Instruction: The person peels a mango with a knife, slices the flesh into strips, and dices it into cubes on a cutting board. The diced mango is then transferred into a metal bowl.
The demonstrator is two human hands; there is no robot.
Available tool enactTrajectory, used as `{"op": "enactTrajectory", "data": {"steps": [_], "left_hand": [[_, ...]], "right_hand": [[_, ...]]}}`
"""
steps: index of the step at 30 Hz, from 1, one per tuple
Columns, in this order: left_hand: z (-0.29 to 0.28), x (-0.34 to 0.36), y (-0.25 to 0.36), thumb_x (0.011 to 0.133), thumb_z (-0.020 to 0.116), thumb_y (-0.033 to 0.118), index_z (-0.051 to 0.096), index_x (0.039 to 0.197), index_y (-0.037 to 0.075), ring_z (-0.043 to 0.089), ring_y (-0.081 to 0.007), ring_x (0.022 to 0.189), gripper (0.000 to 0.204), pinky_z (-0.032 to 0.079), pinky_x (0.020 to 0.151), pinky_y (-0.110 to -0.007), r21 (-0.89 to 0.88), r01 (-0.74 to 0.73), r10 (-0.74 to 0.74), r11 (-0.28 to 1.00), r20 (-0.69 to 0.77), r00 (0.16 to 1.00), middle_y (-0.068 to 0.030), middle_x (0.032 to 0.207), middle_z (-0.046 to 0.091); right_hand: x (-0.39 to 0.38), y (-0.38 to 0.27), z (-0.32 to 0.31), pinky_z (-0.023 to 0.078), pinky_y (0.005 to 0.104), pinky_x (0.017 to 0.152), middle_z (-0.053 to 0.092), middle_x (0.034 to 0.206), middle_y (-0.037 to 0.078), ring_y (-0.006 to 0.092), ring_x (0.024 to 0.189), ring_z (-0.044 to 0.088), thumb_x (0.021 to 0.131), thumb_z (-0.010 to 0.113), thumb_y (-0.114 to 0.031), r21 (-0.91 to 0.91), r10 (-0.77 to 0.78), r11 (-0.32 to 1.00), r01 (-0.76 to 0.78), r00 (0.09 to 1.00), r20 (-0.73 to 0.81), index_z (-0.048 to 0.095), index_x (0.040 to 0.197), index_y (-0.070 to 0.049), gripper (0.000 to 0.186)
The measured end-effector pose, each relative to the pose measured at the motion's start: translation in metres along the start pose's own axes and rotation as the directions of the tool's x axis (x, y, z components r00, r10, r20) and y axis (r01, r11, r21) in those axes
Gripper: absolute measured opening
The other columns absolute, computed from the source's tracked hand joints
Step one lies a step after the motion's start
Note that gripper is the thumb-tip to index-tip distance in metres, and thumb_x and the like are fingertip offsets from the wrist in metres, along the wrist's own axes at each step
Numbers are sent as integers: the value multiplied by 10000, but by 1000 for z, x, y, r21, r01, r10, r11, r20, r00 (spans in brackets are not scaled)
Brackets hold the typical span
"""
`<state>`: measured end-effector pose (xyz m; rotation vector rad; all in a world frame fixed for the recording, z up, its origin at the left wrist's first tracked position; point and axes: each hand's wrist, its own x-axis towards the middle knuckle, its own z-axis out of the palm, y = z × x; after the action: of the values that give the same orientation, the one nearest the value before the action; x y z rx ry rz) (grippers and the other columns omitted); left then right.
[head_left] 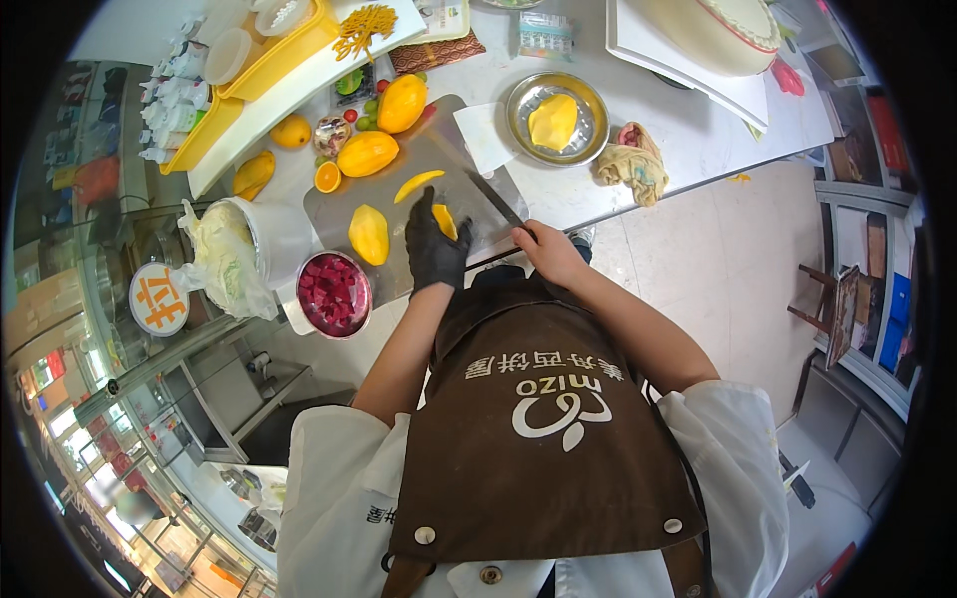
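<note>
My left hand [436, 247], in a black glove, curls its thumb and fingers around a piece of yellow mango [445, 221] on the grey cutting board [329, 204]. A thin mango slice [419, 185] lies just beyond its fingertips. My bare right hand [550, 251] is closed on the handle of a knife [495, 199]. The blade points away and to the left, over the board, apart from the mango piece. A peeled mango half [369, 235] rests left of my gloved hand. Farther back on the board are whole mangoes [368, 154] and a cut orange half [327, 177].
A steel bowl [588, 149] with peeled mango stands at the back right, beside a crumpled cloth [635, 166]. Left of the board are a bowl of red cubes [334, 293] and a white bucket [274, 234] with a plastic bag. A large cake [718, 35] stands far right.
</note>
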<state>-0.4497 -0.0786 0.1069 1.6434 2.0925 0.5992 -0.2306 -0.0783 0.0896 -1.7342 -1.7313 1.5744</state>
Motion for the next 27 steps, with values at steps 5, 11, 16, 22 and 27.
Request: {"op": "enactTrajectory", "data": {"steps": [5, 11, 16, 22, 27], "left_hand": [[32, -22, -47, 781, 798, 127, 322, 1578, 58, 402, -420, 1427, 930, 334, 1202, -455, 85, -146, 144, 986, 29, 989, -224, 1562, 399], [16, -20, -43, 829, 767, 114, 314, 1588, 73, 358, -412, 1470, 885, 315, 1218, -452, 14, -234, 233, 972, 31, 972, -220, 1613, 333], [25, -36, -71, 861, 749, 144, 367, 1571, 81, 402, -398, 1440, 808, 330, 1211, -453, 46, -263, 263, 964, 5, 965, -201, 1590, 386], [36, -11, -90, 863, 757, 162, 430, 1527, 71, 486, -404, 1347, 746, 400, 1142, -469, 120, -376, 376, 919, 19, 926, -184, 1535, 469], [24, 14, -72, 854, 741, 122, 390, 1548, 98, 520, -401, 1329, 777, 437, 1115, -467, 165, -314, 295, 935, 129, 947, -206, 1533, 466]], "right_hand": [[-18, -7, -15, 505, 498, 808, 684, 929, 281, 476, 925, 647, 1045, 551, -394, -62, -2, 998, 2, 1000, -4, 637, 1076, 0, 405], [-27, -6, -13, 495, 488, 768, 674, 886, 270, 455, 883, 654, 1048, 561, -363, 17, -76, 997, 76, 997, 5, 626, 1055, 12, 381], [-32, -19, -19, 492, 477, 744, 661, 852, 265, 440, 838, 653, 1056, 553, -380, 38, 30, 999, -32, 997, 71, 621, 1048, 7, 394], [-31, -7, -11, 494, 479, 748, 662, 853, 269, 452, 844, 652, 1055, 556, -385, 14, -76, 997, 76, 997, 29, 620, 1062, 7, 397], [-35, -17, -9, 493, 472, 762, 666, 880, 265, 450, 865, 649, 1054, 560, -382, 23, -77, 997, 77, 996, 43, 619, 1076, 1, 389]]}}
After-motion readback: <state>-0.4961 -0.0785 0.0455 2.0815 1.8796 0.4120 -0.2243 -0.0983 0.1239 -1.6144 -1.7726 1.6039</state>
